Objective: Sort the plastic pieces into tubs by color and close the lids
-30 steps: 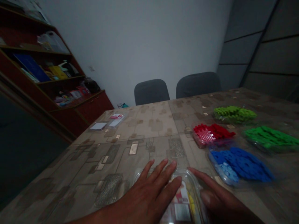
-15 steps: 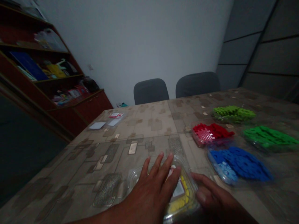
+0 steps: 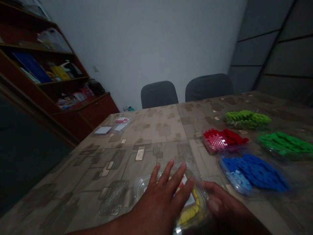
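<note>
A clear plastic container [image 3: 193, 211] with yellow pieces inside and a printed label under its lid sits on the table at the bottom middle. Spread flat across its lid is my left hand [image 3: 162, 200], fingers apart, covering much of the label and the left part of the box. My right hand [image 3: 223, 204] holds the container's right edge, its index finger and thumb bent against the rim; the other fingers are hidden. To the right of that hand lies a clear container of blue pieces [image 3: 259, 171], with a few light blue ones at its near left corner.
Clear containers of red pieces [image 3: 225, 139], lime green pieces [image 3: 246, 118] and green pieces [image 3: 285, 143] stand on the patterned table [image 3: 161, 130] at right. Flat packets [image 3: 122, 124] and a white card [image 3: 103, 130] lie far left. Two grey chairs [image 3: 159, 94] stand behind.
My left hand has shifted slightly to the right over the lid. My right hand stays at the container's right edge. The camera view has moved a little.
</note>
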`<state>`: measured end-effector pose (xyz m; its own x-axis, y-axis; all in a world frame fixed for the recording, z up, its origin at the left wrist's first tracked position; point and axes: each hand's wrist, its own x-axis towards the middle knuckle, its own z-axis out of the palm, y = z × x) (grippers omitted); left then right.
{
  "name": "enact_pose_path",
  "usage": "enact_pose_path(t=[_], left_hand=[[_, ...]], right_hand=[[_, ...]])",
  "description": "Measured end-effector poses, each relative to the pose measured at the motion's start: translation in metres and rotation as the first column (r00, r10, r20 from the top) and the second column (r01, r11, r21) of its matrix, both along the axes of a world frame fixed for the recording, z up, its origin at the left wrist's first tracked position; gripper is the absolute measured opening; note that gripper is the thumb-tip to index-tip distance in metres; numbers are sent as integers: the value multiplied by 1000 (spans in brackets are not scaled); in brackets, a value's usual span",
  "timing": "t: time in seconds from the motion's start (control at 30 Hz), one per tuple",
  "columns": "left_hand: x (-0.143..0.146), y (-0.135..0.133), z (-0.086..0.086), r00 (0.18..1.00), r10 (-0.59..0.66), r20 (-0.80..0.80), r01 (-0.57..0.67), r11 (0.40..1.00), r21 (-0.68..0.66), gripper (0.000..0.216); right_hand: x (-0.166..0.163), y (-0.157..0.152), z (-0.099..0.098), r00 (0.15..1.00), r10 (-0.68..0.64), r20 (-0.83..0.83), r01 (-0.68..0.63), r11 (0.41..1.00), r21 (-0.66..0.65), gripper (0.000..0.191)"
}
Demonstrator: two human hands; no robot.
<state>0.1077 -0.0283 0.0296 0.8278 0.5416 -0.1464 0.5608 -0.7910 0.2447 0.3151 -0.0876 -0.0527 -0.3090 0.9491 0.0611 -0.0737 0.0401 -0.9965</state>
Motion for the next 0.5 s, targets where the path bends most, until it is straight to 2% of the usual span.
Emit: enact_pose_path(t=[0.07, 0.13, 0.23, 0.33, 0.37, 0.4, 0.47, 0.5], left_hand=[[0, 0, -1, 1000, 11, -2, -11, 1000, 22, 88], [0, 0, -4, 1000, 22, 11, -22, 998, 55, 87], [-3, -1, -7, 999, 25, 49, -29, 996, 85, 88], [-6, 0, -10, 997, 14, 75, -21, 996, 89, 89], [-6, 0, -10, 996, 8, 86, -16, 996, 90, 90], [-6, 0, -11, 995, 5, 99, -14, 996, 91, 91], [-7, 0, -12, 991, 0, 136, -13, 995, 94, 97], [-8, 0, -12, 987, 1, 161, -17, 995, 100, 102]], right_hand=[[3, 4, 2, 988, 41, -152, -63, 987, -145, 62], [7, 8, 6, 973, 38, -228, -97, 961, -257, 67], [11, 9, 11, 987, 3, -164, -57, 943, -328, 68], [16, 9, 16, 998, -66, 10, 66, 934, -352, 64], [17, 10, 17, 987, -114, 109, 143, 938, -315, 61], [17, 11, 18, 959, -181, 220, 231, 946, -226, 57], [16, 13, 20, 839, -356, 412, 346, 933, 102, 51], [14, 14, 20, 771, -438, 463, 325, 895, 305, 50]])
